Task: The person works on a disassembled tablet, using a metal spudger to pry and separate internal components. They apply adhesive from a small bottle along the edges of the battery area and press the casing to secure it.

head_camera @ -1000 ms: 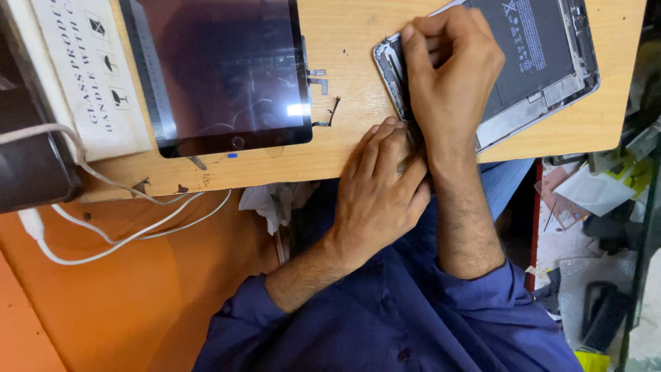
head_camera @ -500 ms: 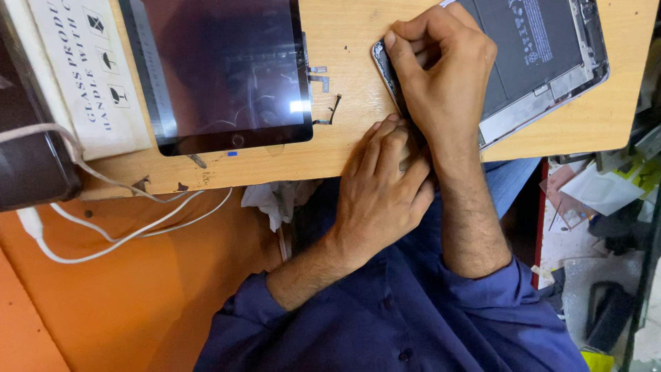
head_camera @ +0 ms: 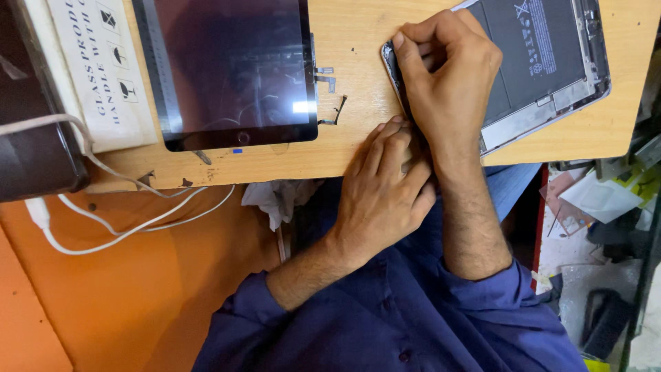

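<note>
- So we've got an opened tablet [head_camera: 533,69] lying face-up near the right end of the wooden worktop [head_camera: 358,76], tilted a bit, with its dark insides and silver frame showing.
- Our right hand [head_camera: 451,83] sits on the tablet's left end, fingers [head_camera: 413,58] curled tight over that edge and pressing along it. Can't tell whether there's a small tool tucked inside the grip, it's hidden under the knuckles.
- Our left hand [head_camera: 385,193] is just below, at the worktop's front edge, fingertips bunched together right against the tablet's lower left corner and touching the right wrist. Whatever it's pinching, if anything, is covered too.
- A glass screen panel [head_camera: 231,72] lies flat well to the left of the tablet, dark and glossy with a light reflection on it, round button near its lower edge.
- Between panel and tablet there are a few tiny metal bits [head_camera: 329,79] scattered on the bare wood.
- A white cardboard box [head_camera: 103,76] with little pictograms sits just beside the panel's left side, and a dark brown object [head_camera: 31,138] is at the far left.
- White cables [head_camera: 131,220] loop off the worktop's front edge over the orange surface [head_camera: 103,303] below.
- Crumpled white cloth [head_camera: 275,196] pokes out under the worktop edge, near our blue sleeves [head_camera: 385,324].
- Off to the right, down low, there's a jumble of papers and packaging [head_camera: 599,200].
</note>
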